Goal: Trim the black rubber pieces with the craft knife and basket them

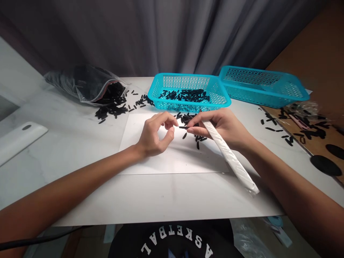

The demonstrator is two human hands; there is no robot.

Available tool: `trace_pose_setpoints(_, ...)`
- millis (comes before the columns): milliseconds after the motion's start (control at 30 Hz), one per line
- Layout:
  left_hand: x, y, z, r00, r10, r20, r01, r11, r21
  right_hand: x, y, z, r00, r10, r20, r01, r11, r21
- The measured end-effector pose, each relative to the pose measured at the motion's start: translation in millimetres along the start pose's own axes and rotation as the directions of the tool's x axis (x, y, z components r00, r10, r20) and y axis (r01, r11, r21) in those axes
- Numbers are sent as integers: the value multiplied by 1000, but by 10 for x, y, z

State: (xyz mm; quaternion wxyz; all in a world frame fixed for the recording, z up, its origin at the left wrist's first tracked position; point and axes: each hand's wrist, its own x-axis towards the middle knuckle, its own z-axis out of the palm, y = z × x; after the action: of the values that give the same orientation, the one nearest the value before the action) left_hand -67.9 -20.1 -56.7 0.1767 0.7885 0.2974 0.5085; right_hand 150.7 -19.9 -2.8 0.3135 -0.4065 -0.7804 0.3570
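A slender black piece [182,127] lies level between the pinched thumb and forefinger of the right hand [223,127] above white paper [150,165], a plastic-wrapped white rod [231,157] tucked in the same grip. The left hand [156,135] curls nearby, fingertips parted, no object visible in it. Beyond, similar pieces [197,95] lie in a turquoise basket [215,105].

black piece [183,127]: slim, held nearly level | white stick [230,156]: long, plastic-wrapped, held slanting, right of piece
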Motion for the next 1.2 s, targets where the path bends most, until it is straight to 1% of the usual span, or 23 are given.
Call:
trace_pose_setpoints(133, -7, 15, 21, 998, 58, -1, -58, 998, 9, 2, 10, -9, 1000, -7, 6, 7, 1000, 11)
trace_pose_setpoints(233, -12, 17, 24, 998, 62, 9, -62, 998, -3, 6, 5, -15, 1000, -11, 10, 11, 1000, 7)
trace_pose_setpoints(367, -21, 22, 1, 996, 77, 54, -76, 997, -22, 4, -10, -14, 999, -9, 35, 9, 1000, 16)
trace_pose_setpoints(500, -34, 16, -15, 988, 116, 97, -109, 991, -79, -3, -29, -1, 998, -14, 54, 14, 1000, 6)
trace_pose_setpoints(633, -51, 4, -16, 984, 139, 116, -122, 983, -137, -2, -31, 5, 997, -33, 65, 31, 999, 26)
trace_pose_setpoints(733, -55, 5, -12, 982, 150, 111, -136, 983, -127, 5, -19, -1, 997, -51, 64, 49, 998, 33)
trace_pose_setpoints(967, -40, 15, -4, 979, 185, 90, -180, 982, -63, 0, -25, -20, 996, -49, 68, 46, 998, 45)
trace_pose_setpoints(1200, -35, 7, 3, 977, 204, 58, -201, 978, -49, 3, -30, -8, 996, -58, 75, 52, 996, 72)
